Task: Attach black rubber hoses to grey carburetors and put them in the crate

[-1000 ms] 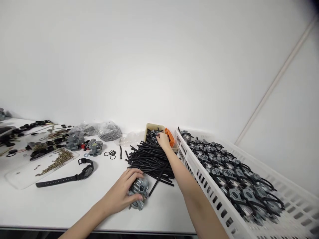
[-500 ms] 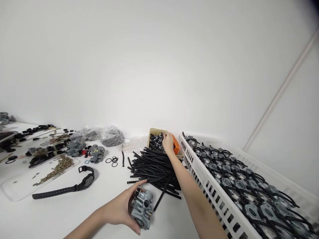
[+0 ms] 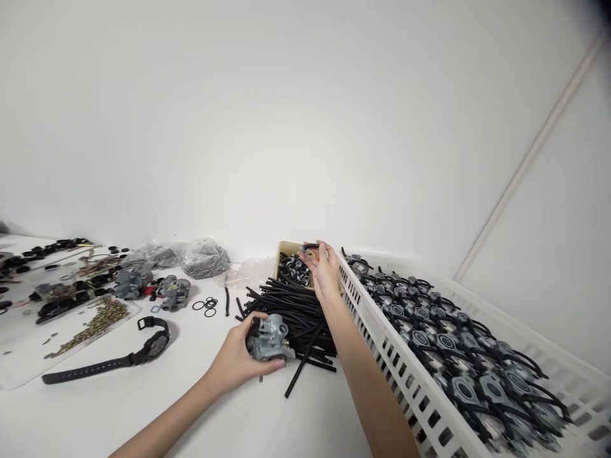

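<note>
By the left hand (image 3: 235,357), a grey metal part (image 3: 271,336) is gripped at the near edge of the heaped black tubes (image 3: 296,305). By the right hand (image 3: 326,270), a small dark piece (image 3: 311,246) is pinched above the yellow bin (image 3: 283,248), near which a white basket (image 3: 414,360) is placed.

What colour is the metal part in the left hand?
The metal part is silver-grey, seen best in the head view.
</note>
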Motion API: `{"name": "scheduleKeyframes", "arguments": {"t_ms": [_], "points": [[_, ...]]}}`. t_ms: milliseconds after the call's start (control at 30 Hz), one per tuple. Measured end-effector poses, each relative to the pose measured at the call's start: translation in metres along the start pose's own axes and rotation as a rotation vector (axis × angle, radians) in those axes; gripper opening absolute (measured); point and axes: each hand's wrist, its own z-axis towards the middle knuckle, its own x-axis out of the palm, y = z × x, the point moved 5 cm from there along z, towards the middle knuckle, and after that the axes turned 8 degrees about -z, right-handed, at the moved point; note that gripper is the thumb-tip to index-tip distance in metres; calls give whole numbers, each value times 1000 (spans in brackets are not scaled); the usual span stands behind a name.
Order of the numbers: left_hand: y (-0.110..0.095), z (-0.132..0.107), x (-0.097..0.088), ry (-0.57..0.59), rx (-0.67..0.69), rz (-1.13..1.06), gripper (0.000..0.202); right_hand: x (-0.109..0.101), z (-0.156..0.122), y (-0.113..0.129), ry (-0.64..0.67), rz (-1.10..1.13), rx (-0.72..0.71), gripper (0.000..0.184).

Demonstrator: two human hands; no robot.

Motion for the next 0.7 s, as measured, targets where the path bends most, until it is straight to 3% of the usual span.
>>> {"name": "scheduleKeyframes", "arguments": {"t_ms": [100,167,300,467,567,700], "points": [[-30,18,-5,-173,128,191,63,13,-15,26,98,166,31,26],[-53,30,-4,-269,254,304,62,17,-24,40,179,358,125,27],[-98,53,-4,-414,468,391,60,6,-33,64,231,524,219,25],[-144,68,-9,-441,652,526,62,-17,-33,92,246,546,73,28],[-166,62,-15,-479,802,692,65,-23,-38,101,186,515,35,28],[-185,46,-21,-467,929,740,63,-23,-50,112,107,457,-43,25]]}}
